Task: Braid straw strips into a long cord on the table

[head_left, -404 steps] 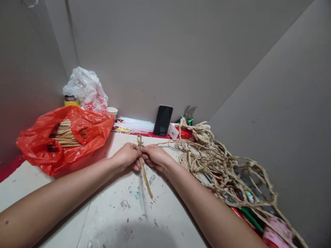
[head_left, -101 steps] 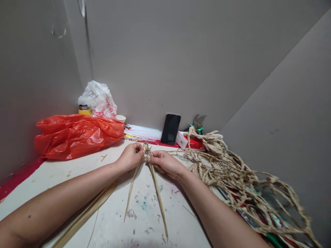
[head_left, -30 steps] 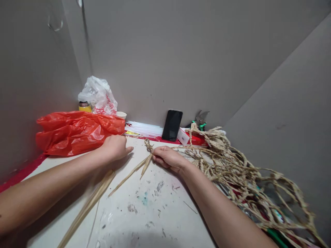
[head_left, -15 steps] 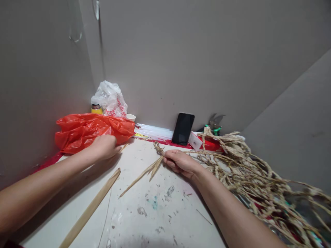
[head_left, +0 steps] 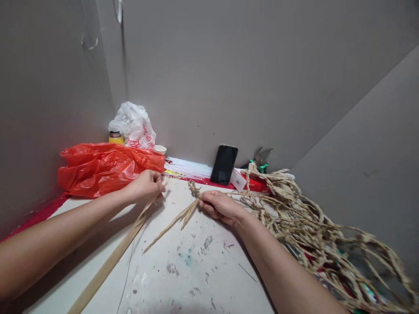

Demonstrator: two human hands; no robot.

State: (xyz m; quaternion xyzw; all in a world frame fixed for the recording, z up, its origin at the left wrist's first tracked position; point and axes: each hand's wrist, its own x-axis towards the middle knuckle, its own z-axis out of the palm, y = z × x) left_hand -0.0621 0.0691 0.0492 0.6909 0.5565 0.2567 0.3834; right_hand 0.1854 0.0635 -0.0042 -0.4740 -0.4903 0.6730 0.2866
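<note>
Paint-flecked tabletop (head_left: 196, 279): left hand (head_left: 147, 186) pinches flat straw strip (head_left: 108, 266); right hand (head_left: 219, 207) clamps braided rope (head_left: 194, 188).

head cam | worn, looks forward-down | close over table (head_left: 196, 279) | faces corner walls

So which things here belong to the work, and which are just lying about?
In use: left hand, straw strip, right hand, braid end, loose strands, rope pile.
Lying about: red bag, white bag, phone, shears, cup.
</note>
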